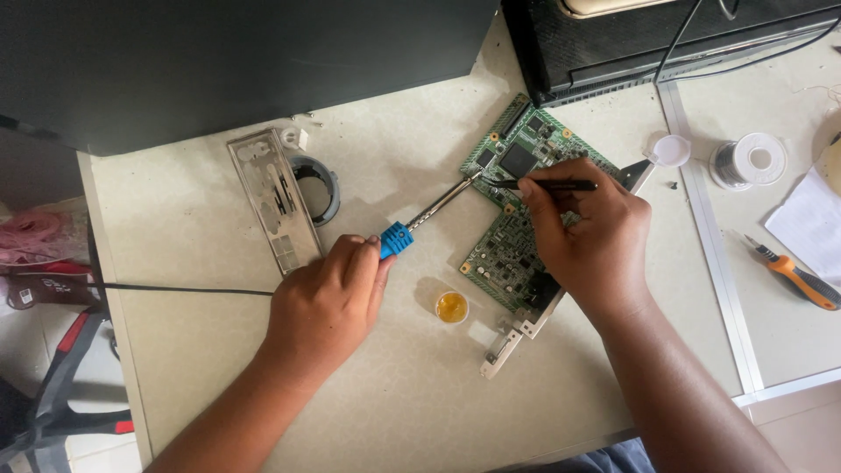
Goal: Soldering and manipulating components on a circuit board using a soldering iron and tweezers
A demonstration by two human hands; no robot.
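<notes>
Head view, looking straight down on my counter (pixel 420 385). My left hand (pixel 324 307) is wrapped around the blue handle of a soldering iron (pixel 420 221); my fingers cover most of the grip, so only its front end shows, and the metal shaft runs up and right to a tip that meets the green circuit board (pixel 504 250) near a dark chip. My right hand (pixel 591 232) pinches black tweezers (pixel 543 185) between thumb and fingers, and their points meet the board just beside the iron's tip. I cannot make out what, if anything, the points hold. That hand hides the middle of the board, which lies tilted on the counter with a metal bracket (pixel 517 337) sticking out under its lower corner.

A small cup of yellow flux (pixel 452 307) sits between my hands. Left of the iron lie a silver port plate (pixel 273 210) and a dark ring (pixel 317 186) partly tucked behind it. At the right are a solder spool (pixel 749 160) and an orange-handled tool (pixel 802 280), its end cut off by the edge. A dark case (pixel 245 61) fills the top, its upper part out of view.
</notes>
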